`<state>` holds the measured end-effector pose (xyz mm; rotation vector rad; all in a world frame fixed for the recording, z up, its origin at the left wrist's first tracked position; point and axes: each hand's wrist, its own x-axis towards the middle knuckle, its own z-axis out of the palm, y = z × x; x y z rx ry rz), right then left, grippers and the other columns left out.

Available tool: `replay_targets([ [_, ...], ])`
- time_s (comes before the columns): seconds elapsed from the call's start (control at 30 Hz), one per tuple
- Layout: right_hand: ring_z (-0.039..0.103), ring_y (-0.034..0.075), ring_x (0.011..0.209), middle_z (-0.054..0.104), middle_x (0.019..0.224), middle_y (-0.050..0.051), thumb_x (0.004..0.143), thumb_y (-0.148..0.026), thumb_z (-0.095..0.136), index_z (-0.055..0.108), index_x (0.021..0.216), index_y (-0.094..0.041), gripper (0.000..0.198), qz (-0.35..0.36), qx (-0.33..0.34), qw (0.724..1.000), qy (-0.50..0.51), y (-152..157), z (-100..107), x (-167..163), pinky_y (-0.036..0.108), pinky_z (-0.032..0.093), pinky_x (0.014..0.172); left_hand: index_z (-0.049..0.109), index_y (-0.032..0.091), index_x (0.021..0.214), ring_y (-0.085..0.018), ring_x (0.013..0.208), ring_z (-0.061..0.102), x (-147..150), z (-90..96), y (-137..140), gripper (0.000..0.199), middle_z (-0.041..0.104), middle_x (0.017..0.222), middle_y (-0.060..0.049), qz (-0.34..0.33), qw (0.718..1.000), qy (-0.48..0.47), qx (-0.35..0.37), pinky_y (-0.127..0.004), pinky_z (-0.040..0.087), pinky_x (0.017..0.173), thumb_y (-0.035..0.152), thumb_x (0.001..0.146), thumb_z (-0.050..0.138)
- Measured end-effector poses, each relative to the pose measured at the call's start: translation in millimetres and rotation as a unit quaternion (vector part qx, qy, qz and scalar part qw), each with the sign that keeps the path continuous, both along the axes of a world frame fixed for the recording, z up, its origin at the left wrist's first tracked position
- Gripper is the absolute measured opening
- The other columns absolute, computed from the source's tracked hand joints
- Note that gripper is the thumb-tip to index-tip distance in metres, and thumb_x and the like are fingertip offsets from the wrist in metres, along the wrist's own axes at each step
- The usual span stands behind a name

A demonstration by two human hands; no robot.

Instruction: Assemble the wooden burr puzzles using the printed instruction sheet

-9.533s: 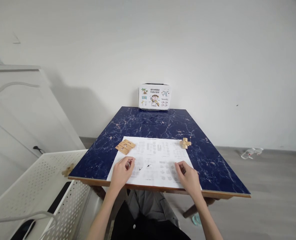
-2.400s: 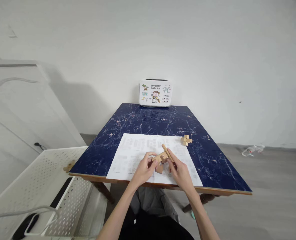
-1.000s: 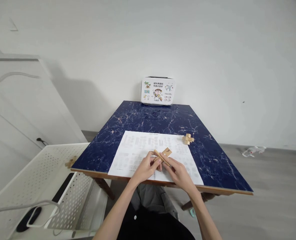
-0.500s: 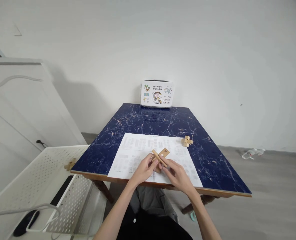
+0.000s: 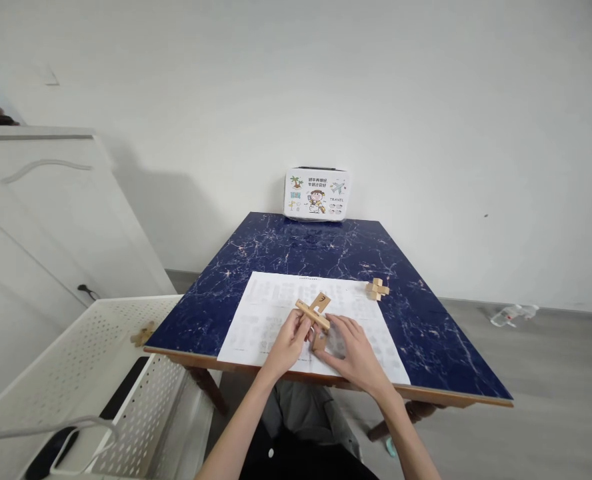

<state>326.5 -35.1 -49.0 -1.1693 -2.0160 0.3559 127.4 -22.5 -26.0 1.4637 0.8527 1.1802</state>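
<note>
Over the printed sheet, two flat wooden puzzle pieces cross each other. My left hand [image 5: 295,337] pinches the narrow bar piece [image 5: 312,315], which slants down to the right on edge. Behind it runs the wider notched piece [image 5: 321,302], with a dark handwritten mark near its upper end. My right hand [image 5: 353,350] curves around the right side of the pieces. Its thumb is at the lower end of the wider piece and its fingertips are by the bar's right end. The sheet [image 5: 271,313] lies under both hands. An assembled wooden burr puzzle [image 5: 377,289] sits at its upper right corner.
The blue marbled table [image 5: 306,247] carries a white cartoon-printed case [image 5: 317,195] against the wall. At left, a white perforated basket [image 5: 161,387] stands beside the table, with wooden pieces [image 5: 143,335] and a cable near it. A clear plastic item [image 5: 513,315] lies on the floor at right.
The crossed pieces have turned in my hands, and the notch of the wider one now shows. My right fingers have come off the bar's middle and spread towards the right and lower ends.
</note>
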Motion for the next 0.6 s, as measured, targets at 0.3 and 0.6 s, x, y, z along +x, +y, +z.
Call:
replay_targets([
  [0.3,0.058,0.038,0.126,0.065,0.133,0.014,0.084,-0.052,0.078,0.054,0.141,-0.024,0.068,-0.029,-0.010,0.999,0.021,-1,0,1,0.058,0.048,0.106,0.055,0.019,0.102,-0.015,0.073,0.055,2,1.8,0,0.039,0.063,0.089,-0.003,0.028,1.000,-0.008,-0.009,-0.031,0.046,0.074,0.058,0.102,0.051],
  [0.6,0.065,0.031,0.120,0.065,0.138,0.014,0.086,-0.051,0.076,0.058,0.138,-0.022,0.062,-0.036,-0.104,0.968,0.226,-1,12,11,0.052,0.052,0.107,0.052,0.020,0.099,-0.015,0.074,0.055,2,4.8,0,0.034,0.064,0.094,-0.003,0.034,0.999,-0.020,0.005,-0.032,0.047,0.076,0.054,0.105,0.048],
])
